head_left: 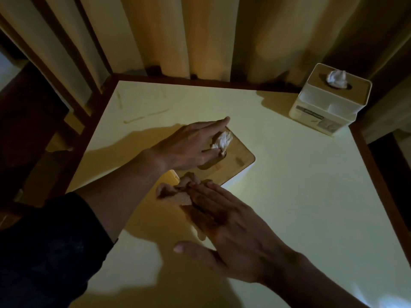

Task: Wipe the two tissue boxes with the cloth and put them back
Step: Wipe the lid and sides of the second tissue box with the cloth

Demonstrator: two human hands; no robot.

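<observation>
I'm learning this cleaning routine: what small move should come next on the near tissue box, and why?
Probably sweep the brownish cloth further across the wooden lid of the near white tissue box. The right hand presses the cloth flat at the lid's near edge, and the left hand steadies the top beside the white tissue.

- A label (320, 121) with dark printed strips sits on the front of the far tissue box (329, 101); its words are too blurred to read.
</observation>
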